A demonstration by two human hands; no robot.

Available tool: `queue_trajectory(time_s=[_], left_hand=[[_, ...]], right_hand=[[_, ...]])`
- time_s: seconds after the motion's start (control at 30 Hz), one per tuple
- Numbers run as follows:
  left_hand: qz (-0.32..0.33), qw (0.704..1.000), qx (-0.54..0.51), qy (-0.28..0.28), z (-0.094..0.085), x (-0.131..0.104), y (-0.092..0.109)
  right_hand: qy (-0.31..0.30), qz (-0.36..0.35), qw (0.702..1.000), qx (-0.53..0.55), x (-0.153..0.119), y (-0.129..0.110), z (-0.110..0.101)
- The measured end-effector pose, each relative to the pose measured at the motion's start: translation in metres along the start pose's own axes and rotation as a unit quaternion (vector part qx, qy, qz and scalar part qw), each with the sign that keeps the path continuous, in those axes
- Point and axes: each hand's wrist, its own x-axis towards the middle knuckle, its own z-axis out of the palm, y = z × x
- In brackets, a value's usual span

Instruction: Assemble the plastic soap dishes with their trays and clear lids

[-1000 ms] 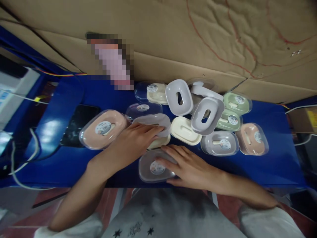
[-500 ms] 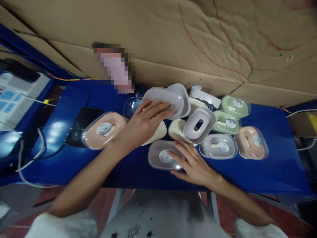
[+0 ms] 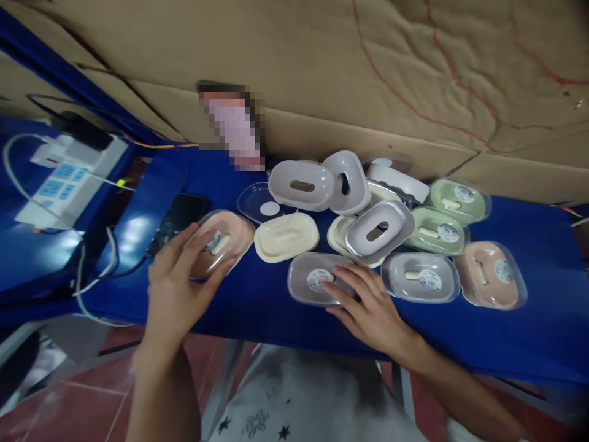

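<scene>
On the left, my left hand (image 3: 184,276) spreads its fingers over a pink oval box (image 3: 232,236) with a clear lid, touching its near side. My right hand (image 3: 368,301) has its fingers apart on the right part of a clear-lidded grey box (image 3: 304,279) with a round label. Behind the hands are a cream oval piece (image 3: 285,236), a grey tray with a slot (image 3: 301,184), a second grey piece (image 3: 347,184) and a grey ring-like tray (image 3: 380,232). To the right are lidded green boxes (image 3: 437,230), a lidded grey box (image 3: 418,277) and a lidded pink box (image 3: 492,276).
A black phone (image 3: 179,215) lies at the left, partly behind my left hand. Farther left are a white power strip (image 3: 69,184) and cables. A cardboard wall (image 3: 322,61) rises behind the blue table (image 3: 262,316). A pixelated item leans there.
My left hand has moved from the grey tray at the back to the pink box on the left. The slotted grey tray now shows fully. The view has shifted left.
</scene>
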Motion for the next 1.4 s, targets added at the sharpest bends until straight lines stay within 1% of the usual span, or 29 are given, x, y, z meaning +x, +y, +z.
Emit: queue_trajectory(time_s=[0.07,0.13,0.2,0.27,0.33,0.37,0.4,0.5,0.57,0.7,0.83,0.93,1.0,1.07,1.17,1.23,1.27,1.33,1.4], left_hand=[[-0.05,0.998,-0.033,-0.013,-0.001,-0.003,0.002],[-0.071,0.996,-0.057,-0.019,-0.001,0.0,0.005],[-0.054,0.997,-0.049,0.002,0.003,0.005,0.009],[-0.028,0.999,-0.008,0.045,0.007,0.005,0.014],[-0.016,0.996,0.043,0.078,0.011,-0.003,0.022],[-0.015,0.995,0.063,0.077,0.013,-0.009,0.027],[-0.017,0.995,0.078,0.058,0.015,-0.015,0.033],[-0.026,0.993,0.113,-0.024,0.02,-0.032,0.049],[-0.03,0.991,0.127,-0.038,0.023,-0.038,0.056],[-0.017,0.996,0.089,0.001,0.022,-0.037,0.057],[-0.009,0.999,0.033,0.037,0.014,-0.039,0.057],[0.04,0.998,-0.03,0.049,0.007,-0.045,0.065],[0.075,0.994,-0.055,0.054,0.004,-0.048,0.068],[0.078,0.993,-0.05,0.075,0.004,-0.049,0.063],[0.026,0.994,-0.002,0.108,0.009,-0.038,0.041],[-0.008,0.995,0.026,0.1,0.015,-0.025,0.024],[-0.018,0.996,0.031,0.082,0.017,-0.018,0.017],[-0.029,0.998,0.027,0.057,0.021,-0.008,0.01],[-0.025,0.998,0.028,0.05,0.021,-0.006,0.011]], right_hand=[[0.003,0.011,1.0,0.01,-0.001,-0.001,0.0],[0.008,0.024,1.0,0.018,-0.003,-0.002,0.0],[0.015,0.035,0.999,0.023,-0.004,-0.003,0.001],[0.02,0.04,0.999,0.025,-0.005,-0.003,0.002],[0.02,0.042,0.999,0.024,-0.006,-0.002,0.003],[0.018,0.044,0.999,0.023,-0.006,-0.002,0.004],[0.017,0.046,0.999,0.023,-0.006,-0.002,0.004],[0.015,0.052,0.998,0.022,-0.006,-0.001,0.004],[0.018,0.048,0.998,0.025,-0.005,0.0,0.004],[0.044,0.037,0.997,0.048,-0.004,0.003,0.001],[0.057,0.044,0.993,0.098,-0.006,0.003,0.0],[0.083,0.045,0.986,0.134,-0.008,0.003,-0.003],[0.1,0.015,0.986,0.134,-0.009,0.003,-0.007],[0.096,-0.031,0.99,0.101,-0.007,0.005,-0.012],[0.072,-0.09,0.993,0.024,0.006,0.017,-0.02],[0.069,-0.116,0.991,-0.016,0.02,0.028,-0.025],[0.071,-0.117,0.99,-0.031,0.028,0.033,-0.027],[0.077,-0.094,0.991,-0.054,0.042,0.039,-0.03],[0.085,-0.06,0.992,-0.067,0.048,0.035,-0.03]])
